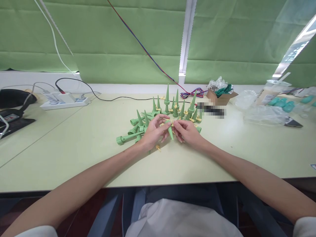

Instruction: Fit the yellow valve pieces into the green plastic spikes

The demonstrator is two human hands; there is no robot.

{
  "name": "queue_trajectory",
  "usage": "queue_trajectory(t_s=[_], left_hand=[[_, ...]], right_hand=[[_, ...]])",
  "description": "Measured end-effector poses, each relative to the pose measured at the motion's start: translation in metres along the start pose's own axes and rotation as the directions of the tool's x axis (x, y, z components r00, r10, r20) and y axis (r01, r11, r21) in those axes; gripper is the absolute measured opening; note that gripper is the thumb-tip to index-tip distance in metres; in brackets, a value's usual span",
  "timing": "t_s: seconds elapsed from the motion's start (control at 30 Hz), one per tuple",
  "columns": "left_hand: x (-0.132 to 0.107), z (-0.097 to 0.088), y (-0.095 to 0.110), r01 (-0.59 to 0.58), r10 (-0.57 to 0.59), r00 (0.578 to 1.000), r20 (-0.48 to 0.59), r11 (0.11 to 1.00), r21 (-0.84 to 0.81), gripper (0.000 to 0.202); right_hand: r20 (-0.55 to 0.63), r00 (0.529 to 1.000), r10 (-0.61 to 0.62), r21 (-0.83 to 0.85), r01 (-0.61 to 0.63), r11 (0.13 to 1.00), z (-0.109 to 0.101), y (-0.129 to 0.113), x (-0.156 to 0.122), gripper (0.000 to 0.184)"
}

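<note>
My left hand is closed around a green plastic watering spike, its pointed end tilted down toward me. Against the upper part of that spike, the fingertips of my right hand pinch a small yellow valve, partly hidden by the fingers. Around and behind both hands stand several more green spikes, some with yellow valves on them. Others lie on their sides, among them a long one left of my left hand. A loose yellow valve rests on the table just below my left hand.
A white power strip with plugs and cables sits at the left. Behind the spikes lies a coiled red and blue wire. Toward the right are a cardboard box, a drink cup, plastic bags and a dark phone-like object.
</note>
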State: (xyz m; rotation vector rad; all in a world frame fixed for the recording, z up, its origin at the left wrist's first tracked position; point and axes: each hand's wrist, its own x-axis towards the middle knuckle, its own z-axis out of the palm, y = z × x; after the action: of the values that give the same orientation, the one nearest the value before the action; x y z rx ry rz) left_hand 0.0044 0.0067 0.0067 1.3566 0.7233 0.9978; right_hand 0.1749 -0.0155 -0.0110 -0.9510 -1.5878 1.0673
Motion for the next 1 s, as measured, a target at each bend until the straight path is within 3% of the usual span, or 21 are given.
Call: queue_trajectory(t_s=[0.37,0.5,0.73,1.0], left_hand=[[-0.0001,-0.0006,-0.002,-0.061,0.062,0.998,-0.004,0.996,0.065,0.036],[-0.0002,0.0002,-0.0021,-0.062,0.065,0.997,-0.032,0.994,0.088,0.035],[-0.001,0.0005,-0.002,-0.055,0.056,0.998,-0.008,0.992,0.112,0.034],[-0.0015,0.0016,0.0,-0.059,0.063,0.998,-0.016,0.985,0.162,0.031]], right_hand=[[-0.014,1.0,-0.021,-0.093,0.019,0.995,-0.0003,-0.0021,0.0,0.046],[-0.043,0.997,-0.062,-0.178,0.053,0.983,-0.0005,-0.0043,-0.0017,0.038],[-0.061,0.986,-0.153,-0.384,0.118,0.916,-0.0025,-0.0056,-0.0022,0.034],[-0.053,0.985,-0.167,-0.472,0.123,0.873,-0.0025,-0.0067,-0.0013,0.04]])
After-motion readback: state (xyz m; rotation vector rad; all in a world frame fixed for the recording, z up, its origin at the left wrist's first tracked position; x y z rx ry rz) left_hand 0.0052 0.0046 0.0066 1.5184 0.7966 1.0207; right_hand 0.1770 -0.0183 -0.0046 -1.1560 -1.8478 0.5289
